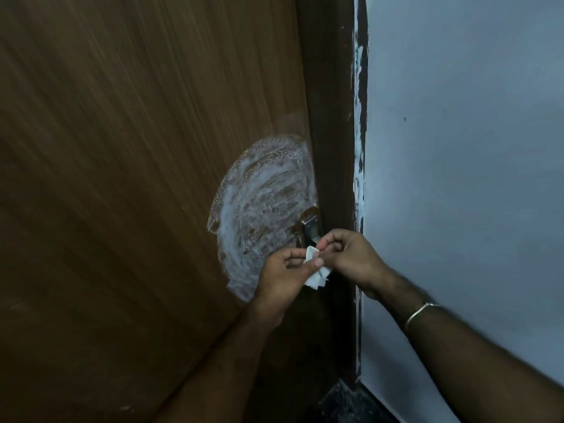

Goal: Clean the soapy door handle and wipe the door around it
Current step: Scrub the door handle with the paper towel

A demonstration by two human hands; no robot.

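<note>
A brown wooden door carries a wide patch of white soap foam smeared in arcs. At the patch's right edge sits the metal door handle, its lower part hidden behind my hands. My left hand grips a small crumpled white tissue just below the handle. My right hand pinches the upper edge of the same tissue between thumb and fingers. Both hands meet in front of the door's edge.
A dark brown door frame runs down right of the handle, with chipped paint along its edge. A pale blue-grey wall fills the right side. Dark floor shows at the bottom. A thin metal bangle circles my right wrist.
</note>
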